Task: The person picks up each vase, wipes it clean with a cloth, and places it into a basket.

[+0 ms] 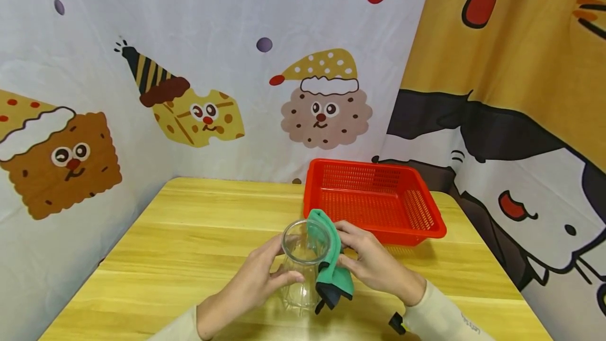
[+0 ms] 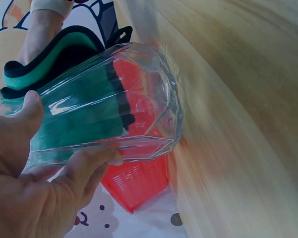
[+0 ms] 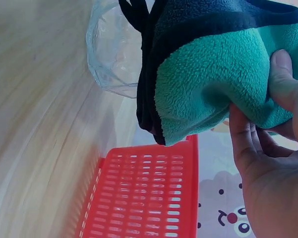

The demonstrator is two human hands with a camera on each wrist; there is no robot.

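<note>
A clear faceted glass jar stands upright on the table, its round mouth facing up. My left hand grips it from the left, thumb on the near side and fingers round the far side. My right hand pinches a folded green cloth between thumb and fingers. The fleecy cloth has a dark blue-grey part, black edging and a black loop. It hangs against the right side of the jar, and in the left wrist view its green shows through the glass.
A red plastic basket with slotted walls stands behind the right hand, near the table's back right. The wooden table meets a printed curtain at the back. A small black piece shows by the right sleeve.
</note>
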